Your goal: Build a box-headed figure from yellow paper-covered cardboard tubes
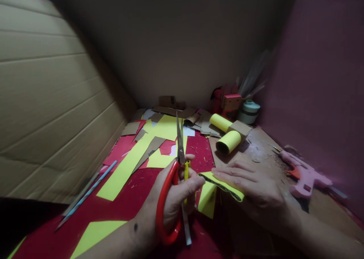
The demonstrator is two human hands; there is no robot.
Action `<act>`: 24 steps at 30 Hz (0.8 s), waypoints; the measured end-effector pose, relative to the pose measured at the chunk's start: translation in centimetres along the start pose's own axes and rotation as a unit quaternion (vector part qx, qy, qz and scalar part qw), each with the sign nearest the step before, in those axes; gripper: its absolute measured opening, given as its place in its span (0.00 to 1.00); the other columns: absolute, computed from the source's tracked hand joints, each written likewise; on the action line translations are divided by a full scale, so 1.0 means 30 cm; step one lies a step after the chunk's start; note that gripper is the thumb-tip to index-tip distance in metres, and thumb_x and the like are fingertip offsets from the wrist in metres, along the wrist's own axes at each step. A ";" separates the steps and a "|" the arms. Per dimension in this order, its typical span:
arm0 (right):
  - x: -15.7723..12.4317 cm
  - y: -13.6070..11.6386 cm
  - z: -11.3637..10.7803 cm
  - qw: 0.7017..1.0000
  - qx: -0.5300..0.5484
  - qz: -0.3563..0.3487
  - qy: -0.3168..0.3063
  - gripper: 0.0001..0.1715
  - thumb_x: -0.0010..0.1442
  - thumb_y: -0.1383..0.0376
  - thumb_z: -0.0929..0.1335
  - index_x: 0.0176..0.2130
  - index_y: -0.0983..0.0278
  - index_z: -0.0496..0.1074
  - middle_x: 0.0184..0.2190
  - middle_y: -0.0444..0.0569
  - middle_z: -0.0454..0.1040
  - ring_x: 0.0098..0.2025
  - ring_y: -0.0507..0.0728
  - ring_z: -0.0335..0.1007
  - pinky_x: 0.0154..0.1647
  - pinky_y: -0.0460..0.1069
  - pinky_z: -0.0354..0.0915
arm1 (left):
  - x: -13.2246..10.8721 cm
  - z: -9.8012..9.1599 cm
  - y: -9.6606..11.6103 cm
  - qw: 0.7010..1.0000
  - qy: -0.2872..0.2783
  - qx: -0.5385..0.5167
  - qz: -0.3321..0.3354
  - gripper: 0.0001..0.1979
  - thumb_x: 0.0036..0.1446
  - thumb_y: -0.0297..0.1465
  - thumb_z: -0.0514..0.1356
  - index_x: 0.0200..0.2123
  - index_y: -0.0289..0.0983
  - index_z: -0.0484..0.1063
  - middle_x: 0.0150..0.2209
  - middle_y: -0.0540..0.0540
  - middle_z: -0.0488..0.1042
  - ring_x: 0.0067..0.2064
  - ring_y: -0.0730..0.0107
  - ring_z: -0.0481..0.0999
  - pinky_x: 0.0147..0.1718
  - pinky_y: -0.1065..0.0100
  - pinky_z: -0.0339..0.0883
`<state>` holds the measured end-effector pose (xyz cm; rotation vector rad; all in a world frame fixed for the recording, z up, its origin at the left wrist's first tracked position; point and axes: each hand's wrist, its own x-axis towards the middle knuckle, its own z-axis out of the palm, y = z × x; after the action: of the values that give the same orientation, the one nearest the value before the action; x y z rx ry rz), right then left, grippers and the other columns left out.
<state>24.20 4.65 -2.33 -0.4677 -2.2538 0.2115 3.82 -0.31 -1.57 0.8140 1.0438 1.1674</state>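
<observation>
My left hand point(176, 198) grips a pair of scissors point(180, 153) by its red handle, blades slightly apart and pointing away from me. A small yellow piece point(187, 171) and a narrow white strip point(186, 228) show beside the handle; how they are held is unclear. My left thumb is close to the corner of a yellow-covered piece of corrugated cardboard point(224, 186), whose dark fluted edge faces me. My right hand point(253, 187) holds that piece, fingers extended over its top and thumb hidden. Beneath it hangs a yellow paper flap point(207, 200).
Yellow paper strips point(127, 168) and scraps cover the red surface point(142, 192). Yellow tubes point(229, 142) joined to a cardboard block lie behind my right hand. A pink glue gun point(305, 173) rests at the right. A large cardboard panel point(57, 99) stands left; a striped stick point(88, 192) lies near it.
</observation>
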 end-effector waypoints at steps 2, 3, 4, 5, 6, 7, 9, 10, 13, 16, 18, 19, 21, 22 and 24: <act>-0.007 0.007 0.000 0.999 -0.034 -0.011 -0.005 0.24 0.59 0.75 0.65 0.53 0.63 0.73 0.44 0.57 0.80 0.39 0.61 0.77 0.39 0.57 0.73 | 0.004 0.004 -0.014 0.997 -0.008 -0.046 -0.066 0.22 0.49 0.40 0.69 0.44 0.36 0.70 0.24 0.53 0.67 0.20 0.79 0.65 0.18 0.75 0.61; -0.012 0.011 0.001 0.999 -0.044 -0.018 -0.009 0.24 0.59 0.74 0.64 0.54 0.64 0.72 0.45 0.58 0.80 0.40 0.61 0.77 0.39 0.57 0.73 | 0.007 0.004 -0.022 0.994 -0.015 -0.053 -0.095 0.19 0.48 0.41 0.69 0.38 0.34 0.71 0.22 0.52 0.67 0.19 0.80 0.66 0.17 0.76 0.60; -0.017 0.015 0.002 0.998 -0.052 -0.024 -0.015 0.25 0.60 0.74 0.64 0.55 0.64 0.71 0.46 0.58 0.79 0.41 0.62 0.76 0.40 0.57 0.73 | 0.010 0.004 -0.029 0.991 -0.030 -0.053 -0.118 0.19 0.48 0.43 0.68 0.32 0.33 0.72 0.21 0.51 0.67 0.18 0.80 0.66 0.16 0.76 0.60; -0.023 0.018 0.005 0.998 -0.057 -0.029 -0.022 0.25 0.60 0.74 0.64 0.57 0.64 0.70 0.47 0.58 0.79 0.42 0.62 0.76 0.41 0.58 0.72 | 0.014 0.004 -0.035 0.988 -0.047 -0.050 -0.136 0.20 0.48 0.45 0.67 0.28 0.32 0.71 0.19 0.50 0.67 0.16 0.80 0.66 0.15 0.76 0.61; -0.028 0.021 0.008 0.997 -0.060 -0.033 -0.031 0.26 0.61 0.74 0.64 0.58 0.64 0.69 0.48 0.58 0.78 0.44 0.62 0.75 0.42 0.58 0.72 | 0.017 0.003 -0.039 0.986 -0.062 -0.048 -0.145 0.22 0.48 0.47 0.67 0.26 0.32 0.70 0.18 0.50 0.67 0.15 0.79 0.66 0.15 0.76 0.61; -0.032 0.022 0.011 0.997 -0.059 -0.038 -0.039 0.27 0.61 0.74 0.64 0.59 0.64 0.68 0.49 0.58 0.78 0.45 0.63 0.74 0.44 0.59 0.72 | 0.020 0.001 -0.041 0.986 -0.073 -0.046 -0.143 0.22 0.47 0.47 0.67 0.25 0.32 0.70 0.18 0.50 0.68 0.15 0.77 0.67 0.14 0.75 0.62; -0.033 0.017 0.017 0.997 -0.042 -0.039 -0.046 0.27 0.61 0.74 0.64 0.59 0.64 0.69 0.49 0.58 0.78 0.46 0.64 0.74 0.44 0.60 0.71 | 0.023 -0.002 -0.040 0.988 -0.078 -0.046 -0.126 0.21 0.45 0.47 0.68 0.28 0.34 0.71 0.19 0.50 0.70 0.15 0.74 0.69 0.14 0.73 0.64; -0.030 0.012 0.018 0.998 -0.023 -0.033 -0.044 0.26 0.61 0.74 0.65 0.58 0.64 0.70 0.48 0.58 0.78 0.46 0.63 0.74 0.44 0.59 0.71 | 0.024 -0.004 -0.037 0.989 -0.077 -0.047 -0.119 0.20 0.45 0.46 0.69 0.29 0.34 0.71 0.19 0.51 0.70 0.15 0.74 0.70 0.14 0.73 0.65; -0.011 -0.007 0.016 0.993 0.089 0.077 -0.017 0.20 0.60 0.72 0.66 0.50 0.60 0.76 0.41 0.52 0.81 0.41 0.60 0.76 0.42 0.55 0.71 | 0.023 -0.014 -0.027 0.990 -0.076 -0.041 -0.111 0.19 0.51 0.45 0.65 0.28 0.33 0.71 0.19 0.51 0.68 0.16 0.77 0.68 0.16 0.75 0.63; 0.006 -0.010 0.013 0.910 0.281 0.306 0.002 0.09 0.60 0.64 0.69 0.40 0.59 0.81 0.32 0.48 0.81 0.33 0.56 0.76 0.34 0.50 0.71 | 0.019 -0.033 -0.015 0.997 -0.036 0.020 -0.066 0.18 0.57 0.45 0.61 0.33 0.33 0.72 0.20 0.51 0.67 0.17 0.79 0.65 0.17 0.75 0.62; 0.006 0.002 0.016 0.807 0.413 0.422 0.003 0.10 0.58 0.60 0.72 0.38 0.61 0.81 0.30 0.48 0.80 0.30 0.55 0.75 0.31 0.49 0.70 | 0.016 -0.047 -0.005 0.993 -0.013 0.114 0.021 0.18 0.59 0.42 0.60 0.46 0.36 0.71 0.25 0.49 0.70 0.22 0.74 0.69 0.20 0.72 0.66; 0.004 0.011 0.018 0.760 0.464 0.455 0.003 0.11 0.56 0.59 0.72 0.39 0.62 0.80 0.29 0.48 0.80 0.30 0.55 0.76 0.32 0.48 0.70 | 0.015 -0.053 0.000 0.984 -0.008 0.166 0.070 0.19 0.60 0.40 0.59 0.52 0.38 0.69 0.29 0.47 0.72 0.25 0.71 0.72 0.23 0.70 0.69; -0.002 0.030 0.022 0.703 0.521 0.485 0.000 0.10 0.55 0.61 0.73 0.38 0.63 0.80 0.29 0.49 0.80 0.31 0.55 0.77 0.33 0.48 0.71 | 0.012 -0.063 0.012 0.954 -0.013 0.259 0.154 0.22 0.59 0.37 0.59 0.56 0.40 0.67 0.35 0.43 0.75 0.35 0.60 0.77 0.32 0.61 0.73; -0.005 0.039 0.023 0.691 0.533 0.488 0.001 0.10 0.55 0.61 0.74 0.37 0.64 0.80 0.30 0.49 0.80 0.31 0.55 0.77 0.34 0.48 0.70 | 0.011 -0.067 0.018 0.938 -0.015 0.291 0.189 0.23 0.58 0.36 0.60 0.57 0.40 0.68 0.39 0.40 0.76 0.41 0.55 0.77 0.39 0.57 0.73; -0.008 0.052 0.024 0.682 0.545 0.489 0.001 0.10 0.55 0.63 0.74 0.37 0.65 0.80 0.30 0.50 0.80 0.31 0.55 0.77 0.34 0.49 0.70 | 0.012 -0.074 0.029 0.912 -0.021 0.331 0.239 0.25 0.56 0.32 0.60 0.58 0.40 0.69 0.49 0.39 0.75 0.52 0.48 0.73 0.52 0.52 0.67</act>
<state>24.22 6.00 -3.43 -0.8936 -1.2299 1.9292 1.48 0.22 -1.58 1.6987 1.2635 1.1911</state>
